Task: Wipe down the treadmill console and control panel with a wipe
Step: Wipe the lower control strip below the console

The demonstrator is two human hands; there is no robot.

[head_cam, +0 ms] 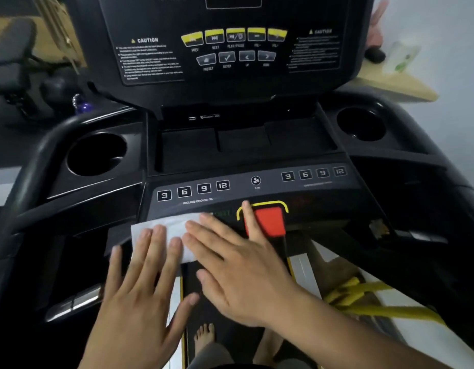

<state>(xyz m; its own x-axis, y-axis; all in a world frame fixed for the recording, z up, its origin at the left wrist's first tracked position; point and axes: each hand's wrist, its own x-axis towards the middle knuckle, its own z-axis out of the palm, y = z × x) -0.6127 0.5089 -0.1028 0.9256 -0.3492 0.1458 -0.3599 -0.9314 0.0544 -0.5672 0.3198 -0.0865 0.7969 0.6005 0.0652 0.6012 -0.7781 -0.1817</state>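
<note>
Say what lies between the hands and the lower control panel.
A white wipe lies flat there, under the fingers of the left hand and right hand, in the head view.

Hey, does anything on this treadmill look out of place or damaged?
Yes: a knotted yellow cord lies bunched across the treadmill's right side rail, and a pale scuffed patch marks the black plastic above it.

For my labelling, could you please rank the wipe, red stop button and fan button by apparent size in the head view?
1. wipe, partly under left hand and right hand
2. red stop button
3. fan button
</note>
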